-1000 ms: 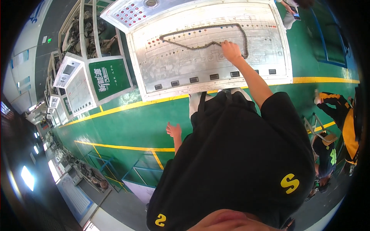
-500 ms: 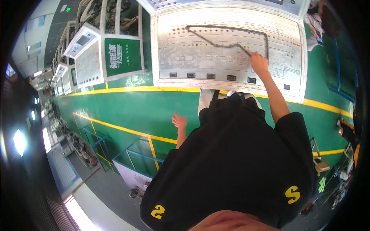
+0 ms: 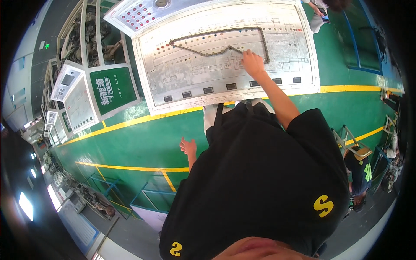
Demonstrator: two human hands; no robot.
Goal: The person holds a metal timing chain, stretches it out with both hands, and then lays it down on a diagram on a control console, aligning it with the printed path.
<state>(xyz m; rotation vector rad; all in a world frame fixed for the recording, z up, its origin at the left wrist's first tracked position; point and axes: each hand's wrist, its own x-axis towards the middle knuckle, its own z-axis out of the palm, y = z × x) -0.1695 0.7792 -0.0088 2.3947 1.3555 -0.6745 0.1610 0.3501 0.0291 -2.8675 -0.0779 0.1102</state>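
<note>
A dark link chain (image 3: 216,31) lies in a long bent loop on a pale metal panel (image 3: 195,82) in front of me. The fingers of my right hand (image 3: 253,64) are closed on the lower run of the chain, near the panel's right part. Just right of that hand, another stretch of chain runs down and comes to an end. The fingertips' grip is partly hidden by the hand itself. Low at my left side, away from the panel, my left hand (image 3: 188,146) hangs over the green floor with its fingers apart and nothing in it.
Small dark rectangular inserts (image 3: 208,90) line the panel's near edge, with coloured sockets farther up. Similar consoles (image 3: 78,97) stand in a row at left. At the top right a person (image 3: 318,15) holds a phone. A folding stool (image 3: 359,151) stands at right.
The view has turned, so the panel sits farther left and tilted. My right hand stays on the chain, whose loop keeps much the same shape. The left hand remains low, fingers apart.
</note>
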